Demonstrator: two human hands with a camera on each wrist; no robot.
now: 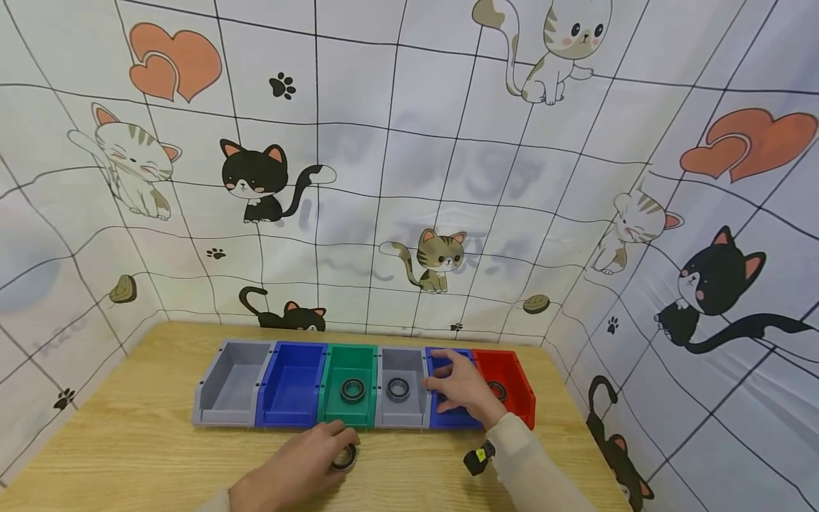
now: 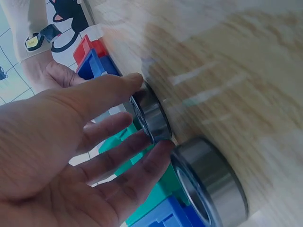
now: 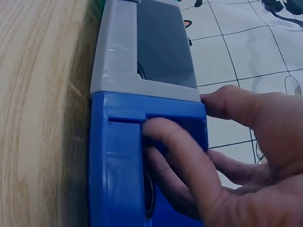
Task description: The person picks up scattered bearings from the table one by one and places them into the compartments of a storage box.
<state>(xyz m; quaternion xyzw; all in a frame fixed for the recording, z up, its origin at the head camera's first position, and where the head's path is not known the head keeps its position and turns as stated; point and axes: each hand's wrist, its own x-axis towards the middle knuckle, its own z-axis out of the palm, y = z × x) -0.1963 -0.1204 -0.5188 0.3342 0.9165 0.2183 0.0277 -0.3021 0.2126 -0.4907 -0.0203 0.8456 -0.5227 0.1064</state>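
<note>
My left hand (image 1: pixel 306 459) is low over the wooden table, pinching a ball bearing (image 1: pixel 344 457) between thumb and fingertips. A second bearing (image 2: pixel 210 182) stands close beside those fingers in the left wrist view; the hand hides it in the head view. My right hand (image 1: pixel 466 387) is over the right blue bin (image 3: pixel 116 165), with loosely bent fingers reaching inside. Below them, part of a bearing (image 3: pixel 149 194) shows in that bin. Other bearings lie in the green bin (image 1: pixel 352 390), the right grey bin (image 1: pixel 398 389) and the red bin (image 1: pixel 496 390).
Several bins stand side by side in one row, with a left grey bin (image 1: pixel 233 380) and a left blue bin (image 1: pixel 291 384) at its left end. Bare wooden tabletop (image 1: pixel 128 427) surrounds the row. A cat-print cloth (image 1: pixel 358 178) hangs behind and at both sides.
</note>
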